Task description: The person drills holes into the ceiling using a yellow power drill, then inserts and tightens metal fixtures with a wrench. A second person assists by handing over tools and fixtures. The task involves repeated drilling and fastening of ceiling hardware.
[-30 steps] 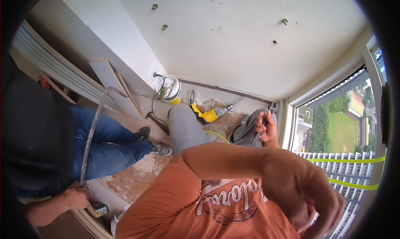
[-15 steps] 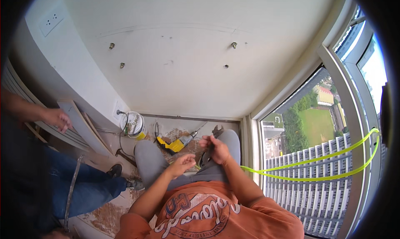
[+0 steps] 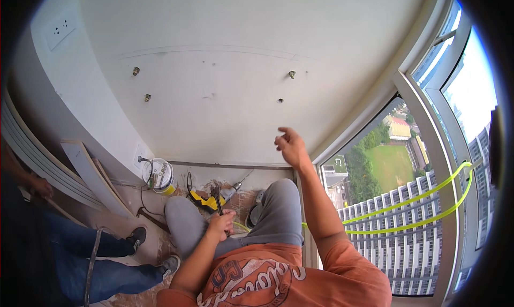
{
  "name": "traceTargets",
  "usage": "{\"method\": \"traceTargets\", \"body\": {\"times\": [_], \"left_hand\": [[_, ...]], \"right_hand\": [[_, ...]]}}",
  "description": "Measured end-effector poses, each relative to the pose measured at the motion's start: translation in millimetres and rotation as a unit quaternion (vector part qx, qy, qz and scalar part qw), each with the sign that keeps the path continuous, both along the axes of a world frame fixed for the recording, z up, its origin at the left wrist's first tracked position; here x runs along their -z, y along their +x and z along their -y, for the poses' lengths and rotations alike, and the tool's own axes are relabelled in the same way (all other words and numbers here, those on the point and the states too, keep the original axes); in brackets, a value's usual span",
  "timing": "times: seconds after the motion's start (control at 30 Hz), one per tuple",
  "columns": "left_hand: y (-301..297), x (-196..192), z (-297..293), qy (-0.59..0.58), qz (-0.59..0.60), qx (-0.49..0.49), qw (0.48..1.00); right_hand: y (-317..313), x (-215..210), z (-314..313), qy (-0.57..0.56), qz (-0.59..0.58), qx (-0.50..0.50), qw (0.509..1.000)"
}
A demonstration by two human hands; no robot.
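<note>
dark metal wrench [image 3: 218,202], yellow plastic-bodied drill [image 3: 206,202], matt grey cloth trousers [image 3: 279,210], smooth matt wall [image 3: 219,126]

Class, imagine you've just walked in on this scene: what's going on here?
A person in an orange shirt holds a dark wrench-like tool in the left hand. The right hand, seemingly empty, is raised toward the white wall; contact is unclear. Metal bolts stick out there. A yellow drill lies on the floor, right of a white bucket. Someone in jeans is at the left.
</note>
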State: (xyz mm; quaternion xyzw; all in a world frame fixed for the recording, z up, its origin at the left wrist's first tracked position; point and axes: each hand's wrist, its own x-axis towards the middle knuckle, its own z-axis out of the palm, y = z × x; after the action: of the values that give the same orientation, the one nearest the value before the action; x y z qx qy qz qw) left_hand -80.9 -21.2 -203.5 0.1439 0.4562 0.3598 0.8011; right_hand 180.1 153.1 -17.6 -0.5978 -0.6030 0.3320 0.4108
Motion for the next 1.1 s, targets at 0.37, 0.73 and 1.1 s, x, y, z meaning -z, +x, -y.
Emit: {"method": "traceTargets", "body": {"times": [0.37, 0.73, 1.1], "left_hand": [[1, 0, 4, -0.007, 0.025, 0.032, 0.999], [12, -34, 16, 0.411, -0.300, 0.001, 0.861], [-97, -96, -12, 0.403, -0.435, -0.077, 0.801]], "right_hand": [[-3, -69, -100, 0.123, 0.001, 0.104, 0.987], [-100, 116, 153, -0.326, -0.323, -0.227, 0.859], [-25, 98, 107, -0.342, -0.532, -0.106, 0.767]]}}
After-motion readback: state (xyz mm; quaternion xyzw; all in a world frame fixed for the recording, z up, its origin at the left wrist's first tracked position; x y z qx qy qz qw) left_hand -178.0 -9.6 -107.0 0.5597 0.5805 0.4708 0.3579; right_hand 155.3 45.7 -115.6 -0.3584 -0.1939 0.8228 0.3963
